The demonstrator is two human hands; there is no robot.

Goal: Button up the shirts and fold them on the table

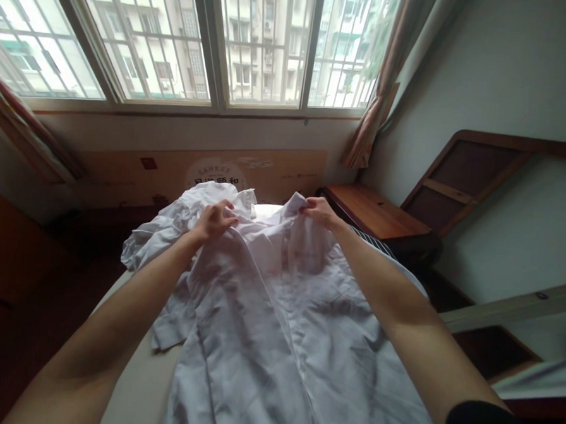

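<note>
A white long garment with a collar and a front opening, like a shirt or coat point(267, 325), lies spread toward me over a pale surface point(136, 381). My left hand point(215, 221) pinches its upper edge near the left side of the collar. At the collar's right tip, my right hand point(318, 212) grips the fabric between thumb and fingers. The collar area is lifted a little between both hands. Just beyond my left hand lies a crumpled heap of white cloth point(168, 222). Where the heap and the garment meet is hard to make out.
Behind the surface a long printed cardboard box point(285, 168) leans under the barred window point(263, 46). A brown wooden cabinet point(378, 210) stands at the right. Further right is a wooden frame with dark panels point(475, 171). Curtains point(368, 128) hang beside the window.
</note>
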